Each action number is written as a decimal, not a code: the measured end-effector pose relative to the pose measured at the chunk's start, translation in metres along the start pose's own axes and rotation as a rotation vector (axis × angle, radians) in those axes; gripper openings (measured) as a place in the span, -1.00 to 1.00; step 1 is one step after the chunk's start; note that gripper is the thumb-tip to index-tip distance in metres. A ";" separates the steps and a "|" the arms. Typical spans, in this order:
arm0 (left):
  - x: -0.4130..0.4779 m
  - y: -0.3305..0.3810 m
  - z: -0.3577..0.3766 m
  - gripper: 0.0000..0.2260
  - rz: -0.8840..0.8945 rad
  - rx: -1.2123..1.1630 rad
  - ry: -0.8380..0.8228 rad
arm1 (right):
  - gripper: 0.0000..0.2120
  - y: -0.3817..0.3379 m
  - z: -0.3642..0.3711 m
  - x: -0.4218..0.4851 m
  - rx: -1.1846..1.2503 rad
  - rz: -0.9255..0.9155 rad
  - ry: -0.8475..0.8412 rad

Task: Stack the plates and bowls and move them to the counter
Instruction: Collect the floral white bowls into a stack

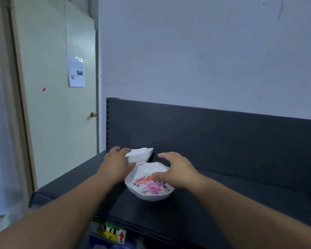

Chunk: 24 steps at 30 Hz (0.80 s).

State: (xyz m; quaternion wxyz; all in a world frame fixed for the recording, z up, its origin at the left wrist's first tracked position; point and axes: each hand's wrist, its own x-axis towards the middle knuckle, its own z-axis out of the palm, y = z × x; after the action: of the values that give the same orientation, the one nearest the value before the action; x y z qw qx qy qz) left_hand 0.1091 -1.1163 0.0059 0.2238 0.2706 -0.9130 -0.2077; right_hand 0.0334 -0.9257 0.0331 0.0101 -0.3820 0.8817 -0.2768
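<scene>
A white bowl with pink and orange flowers painted inside (149,187) rests on the dark counter top (223,198). Just behind it a plain white bowl (141,155) is tilted and lifted at its far side, with my left hand (118,163) gripping its left rim. My right hand (176,170) hovers over the right rim of the flowered bowl, fingers spread and curved; its thumb lies over the bowl's inside. Whether that hand touches the bowl I cannot tell.
A dark back panel (205,133) rises behind the counter, with a grey-blue wall above it. A cream door (57,105) with a brass knob stands to the left. Below the counter's front edge is a yellow label with a red arrow (113,234).
</scene>
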 end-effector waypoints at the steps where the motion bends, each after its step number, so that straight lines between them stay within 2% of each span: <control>1: 0.003 0.000 0.002 -0.54 0.006 0.001 -0.007 | -0.28 0.001 0.001 0.001 0.000 0.004 -0.001; 5: 0.010 0.005 0.006 -0.75 0.063 0.003 0.035 | -0.29 0.005 0.001 0.003 0.017 0.017 0.011; 15: 0.012 0.019 0.008 -0.88 0.061 -0.037 0.168 | -0.37 0.021 -0.015 -0.006 0.058 0.034 0.084; 24: -0.004 0.074 0.000 -0.78 0.188 -0.100 0.290 | -0.39 0.042 -0.058 -0.037 0.023 0.053 0.177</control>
State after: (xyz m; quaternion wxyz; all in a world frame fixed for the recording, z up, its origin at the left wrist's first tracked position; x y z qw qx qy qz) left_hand 0.0830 -1.0573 0.0415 0.3846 0.1998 -0.8809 -0.1901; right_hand 0.0185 -0.8492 0.0540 -0.0561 -0.3326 0.8856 -0.3193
